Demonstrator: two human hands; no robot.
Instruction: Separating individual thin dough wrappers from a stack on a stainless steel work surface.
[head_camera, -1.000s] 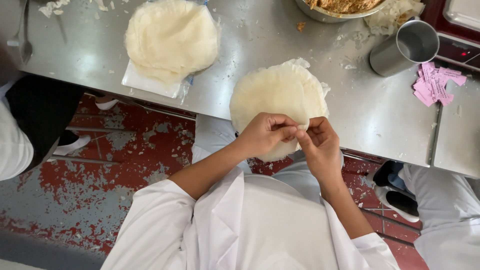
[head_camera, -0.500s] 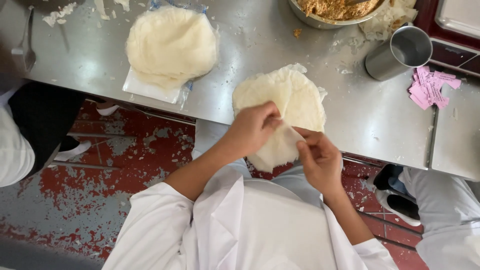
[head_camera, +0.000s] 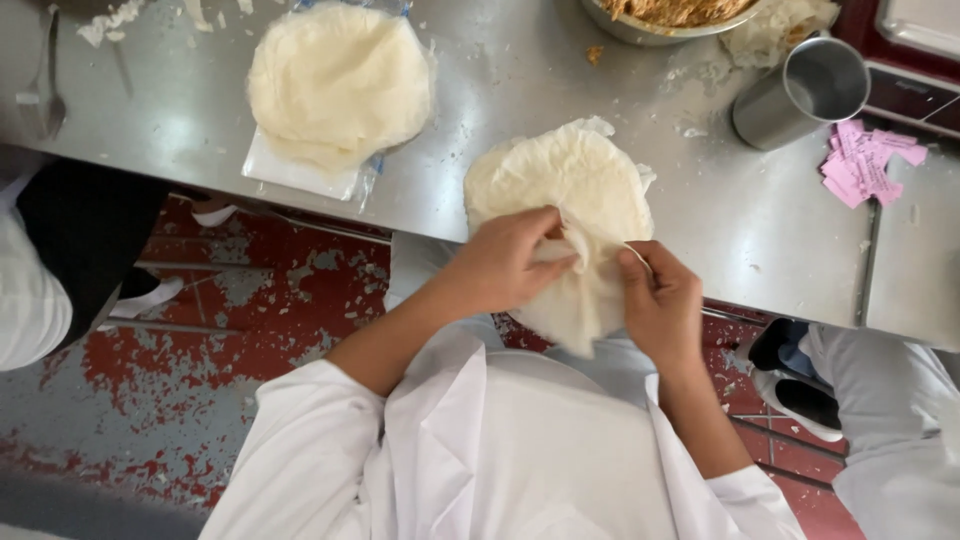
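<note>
Both hands, left (head_camera: 505, 262) and right (head_camera: 662, 300), pinch the wrapper (head_camera: 560, 190) at the counter (head_camera: 700, 240) edge, its top sheet barely lifted, most still unpeeled.

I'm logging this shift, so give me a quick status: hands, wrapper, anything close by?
Left hand and right hand both pinch the thin round wrapper at the table edge. Wrapper stack left, metal cup right.

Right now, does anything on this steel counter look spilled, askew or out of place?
Yes. The thin dough round both hands pinch overhangs the counter edge. Crumbs and flour smears lie near the metal cup; pink paper slips are scattered beside it.
</note>
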